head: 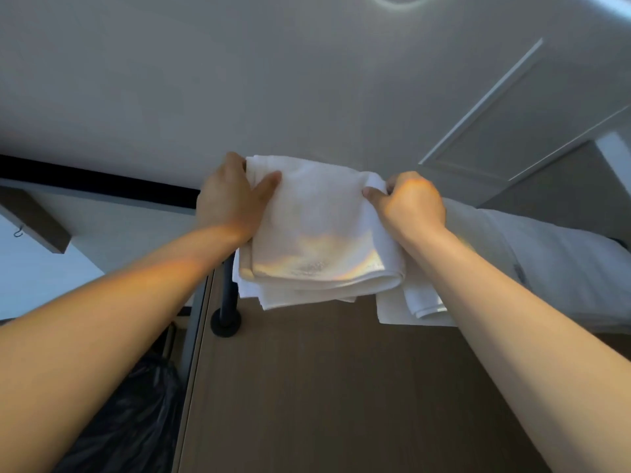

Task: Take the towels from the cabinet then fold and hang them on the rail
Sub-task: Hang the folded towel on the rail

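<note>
A folded white towel (319,230) is draped over the dark rail, whose post and round wall mount (225,317) show below its left edge. My left hand (232,196) grips the towel's upper left side, thumb on top. My right hand (411,199) pinches its upper right edge. More white towels (519,254) hang on the rail to the right, one partly tucked under my right forearm. The rail bar itself is hidden beneath the cloth.
A brown wood panel (324,387) runs below the rail. A black plastic bag (136,414) sits at the lower left beside a metal frame edge (194,336). A grey wall (273,80) with a panelled door (512,114) lies beyond.
</note>
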`<action>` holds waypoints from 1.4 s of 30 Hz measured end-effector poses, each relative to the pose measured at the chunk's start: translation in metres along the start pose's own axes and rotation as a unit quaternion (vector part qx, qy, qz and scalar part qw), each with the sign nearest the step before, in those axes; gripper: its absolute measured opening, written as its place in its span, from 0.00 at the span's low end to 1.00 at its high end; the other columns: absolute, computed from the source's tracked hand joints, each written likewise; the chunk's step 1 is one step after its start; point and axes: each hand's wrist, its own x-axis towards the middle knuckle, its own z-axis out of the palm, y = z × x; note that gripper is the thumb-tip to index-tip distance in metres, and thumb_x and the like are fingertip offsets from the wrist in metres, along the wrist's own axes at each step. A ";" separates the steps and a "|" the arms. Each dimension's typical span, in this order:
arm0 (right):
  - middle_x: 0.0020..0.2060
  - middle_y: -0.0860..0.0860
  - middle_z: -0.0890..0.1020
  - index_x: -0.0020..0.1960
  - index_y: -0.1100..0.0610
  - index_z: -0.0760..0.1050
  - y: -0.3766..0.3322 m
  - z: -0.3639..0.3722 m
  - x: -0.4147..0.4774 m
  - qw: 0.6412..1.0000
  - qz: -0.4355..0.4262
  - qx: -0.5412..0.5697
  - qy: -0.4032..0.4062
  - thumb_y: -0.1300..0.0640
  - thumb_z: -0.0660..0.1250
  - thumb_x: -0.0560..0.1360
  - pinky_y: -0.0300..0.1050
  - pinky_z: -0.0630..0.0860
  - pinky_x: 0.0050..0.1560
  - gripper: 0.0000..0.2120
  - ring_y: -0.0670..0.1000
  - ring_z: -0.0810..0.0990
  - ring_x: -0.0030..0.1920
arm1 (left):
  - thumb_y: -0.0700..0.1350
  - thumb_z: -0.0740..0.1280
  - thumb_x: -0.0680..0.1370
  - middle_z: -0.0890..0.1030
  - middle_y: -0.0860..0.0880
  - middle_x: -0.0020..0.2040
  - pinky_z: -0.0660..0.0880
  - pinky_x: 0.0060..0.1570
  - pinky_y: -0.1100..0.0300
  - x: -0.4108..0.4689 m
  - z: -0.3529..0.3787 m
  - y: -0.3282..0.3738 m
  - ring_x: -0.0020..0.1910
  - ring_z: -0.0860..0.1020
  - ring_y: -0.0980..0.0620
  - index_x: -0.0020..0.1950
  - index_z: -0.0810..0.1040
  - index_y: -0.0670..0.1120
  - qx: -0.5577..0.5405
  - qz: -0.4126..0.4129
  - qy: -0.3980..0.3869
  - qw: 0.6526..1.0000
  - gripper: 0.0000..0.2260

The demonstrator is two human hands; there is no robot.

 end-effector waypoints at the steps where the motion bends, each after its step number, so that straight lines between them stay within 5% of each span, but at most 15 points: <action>1: 0.39 0.60 0.71 0.40 0.58 0.65 0.004 0.001 -0.004 1.000 -0.002 0.009 -0.002 0.43 0.64 0.79 0.45 0.61 0.41 0.20 0.63 0.75 0.47 | 0.59 0.66 0.77 0.75 0.48 0.51 0.69 0.43 0.55 -0.003 -0.002 -0.003 0.47 0.74 0.47 0.60 0.70 0.42 -0.033 -0.013 -0.008 0.999 0.22; 7: 0.33 0.54 0.66 0.32 0.55 0.57 0.005 0.001 -0.012 0.998 0.001 0.060 -0.008 0.46 0.64 0.79 0.44 0.59 0.39 0.25 0.56 0.66 0.40 | 0.63 0.67 0.74 0.83 0.51 0.44 0.78 0.39 0.58 -0.028 -0.005 -0.010 0.41 0.81 0.53 0.47 0.80 0.46 -0.129 -0.054 -0.094 0.986 0.20; 13: 0.29 0.51 0.68 0.32 0.54 0.61 0.007 -0.003 -0.028 0.987 0.016 0.153 -0.034 0.47 0.65 0.79 0.47 0.60 0.35 0.22 0.57 0.67 0.37 | 0.70 0.68 0.64 0.86 0.51 0.49 0.78 0.55 0.51 -0.048 -0.010 -0.029 0.47 0.85 0.49 0.56 0.80 0.48 -0.296 -0.179 -0.302 0.888 0.32; 16: 0.29 0.49 0.68 0.34 0.55 0.64 0.009 -0.011 -0.054 0.983 0.028 0.164 -0.078 0.45 0.65 0.78 0.44 0.60 0.30 0.21 0.52 0.68 0.32 | 0.71 0.68 0.63 0.86 0.53 0.47 0.78 0.51 0.55 -0.056 -0.012 -0.035 0.45 0.85 0.51 0.56 0.80 0.49 -0.308 -0.168 -0.297 0.888 0.32; 18: 0.32 0.49 0.72 0.38 0.56 0.69 0.016 -0.018 -0.077 0.970 0.055 0.189 -0.146 0.42 0.64 0.78 0.41 0.68 0.29 0.19 0.50 0.73 0.31 | 0.70 0.69 0.64 0.86 0.54 0.48 0.77 0.50 0.55 -0.061 -0.015 -0.038 0.46 0.85 0.52 0.55 0.81 0.51 -0.314 -0.154 -0.294 0.889 0.29; 22: 0.48 0.52 0.84 0.56 0.57 0.77 0.029 -0.027 -0.114 0.854 0.137 0.383 -0.325 0.44 0.67 0.77 0.36 0.80 0.35 0.17 0.51 0.86 0.39 | 0.67 0.69 0.69 0.86 0.53 0.49 0.78 0.52 0.53 -0.069 -0.021 -0.036 0.47 0.85 0.52 0.54 0.81 0.50 -0.332 -0.148 -0.289 0.885 0.24; 27: 0.45 0.53 0.83 0.52 0.59 0.77 0.020 -0.012 -0.113 0.869 0.154 0.418 -0.215 0.52 0.69 0.78 0.35 0.79 0.34 0.10 0.48 0.85 0.33 | 0.63 0.71 0.70 0.86 0.51 0.47 0.81 0.51 0.51 -0.084 -0.022 -0.032 0.48 0.85 0.47 0.50 0.82 0.49 -0.341 -0.158 -0.263 0.889 0.19; 32: 0.40 0.53 0.84 0.52 0.63 0.77 0.027 0.000 -0.125 0.861 0.181 0.432 -0.198 0.49 0.65 0.80 0.37 0.81 0.36 0.15 0.49 0.86 0.36 | 0.54 0.69 0.76 0.86 0.48 0.47 0.80 0.50 0.52 -0.088 -0.022 -0.033 0.47 0.85 0.48 0.52 0.81 0.45 -0.368 -0.205 -0.253 0.871 0.14; 37: 0.55 0.58 0.79 0.56 0.68 0.76 0.034 0.009 -0.134 0.881 0.196 0.390 -0.185 0.46 0.64 0.80 0.36 0.79 0.43 0.23 0.45 0.81 0.44 | 0.48 0.70 0.77 0.86 0.46 0.48 0.81 0.38 0.60 -0.091 -0.025 -0.035 0.46 0.85 0.49 0.54 0.80 0.42 -0.396 -0.228 -0.262 0.850 0.11; 42: 0.68 0.51 0.74 0.64 0.61 0.75 0.033 0.012 -0.135 0.782 0.251 0.513 -0.249 0.48 0.67 0.78 0.53 0.73 0.68 0.21 0.49 0.72 0.67 | 0.46 0.71 0.75 0.86 0.44 0.48 0.81 0.40 0.60 -0.095 -0.029 -0.042 0.47 0.85 0.48 0.54 0.80 0.37 -0.430 -0.265 -0.254 0.825 0.13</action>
